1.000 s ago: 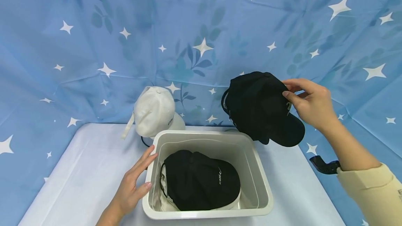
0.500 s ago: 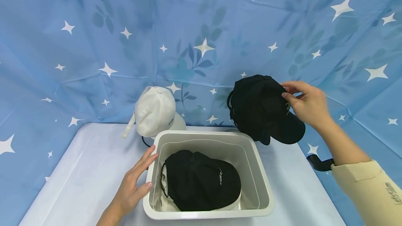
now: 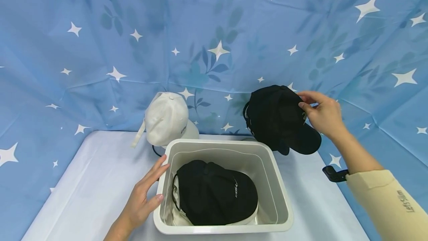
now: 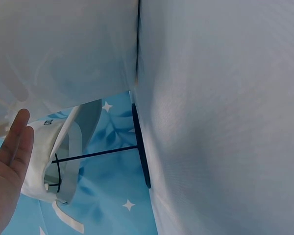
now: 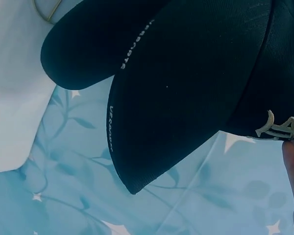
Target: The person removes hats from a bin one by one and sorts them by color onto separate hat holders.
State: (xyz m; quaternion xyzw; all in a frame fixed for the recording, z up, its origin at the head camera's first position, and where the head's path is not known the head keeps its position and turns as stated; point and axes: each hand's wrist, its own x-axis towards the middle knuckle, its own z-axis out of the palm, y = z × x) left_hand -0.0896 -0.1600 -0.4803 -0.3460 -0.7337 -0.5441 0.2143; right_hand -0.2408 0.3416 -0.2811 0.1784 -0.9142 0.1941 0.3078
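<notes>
Two hands (image 3: pixel 321 113), black cap (image 3: pixel 274 118), tub rim (image 3: pixel 161 181)

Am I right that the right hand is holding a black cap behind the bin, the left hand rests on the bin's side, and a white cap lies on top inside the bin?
Not quite. In the head view the cap on top inside the bin is a black cap; the white cap stands behind the bin. The right hand does hold the other black cap, and the left hand rests on the bin's side.

Head view overlooks bin (image 3: pixel 284 211); wrist views close, both facing backdrop (image 3: pixel 214 29).
</notes>
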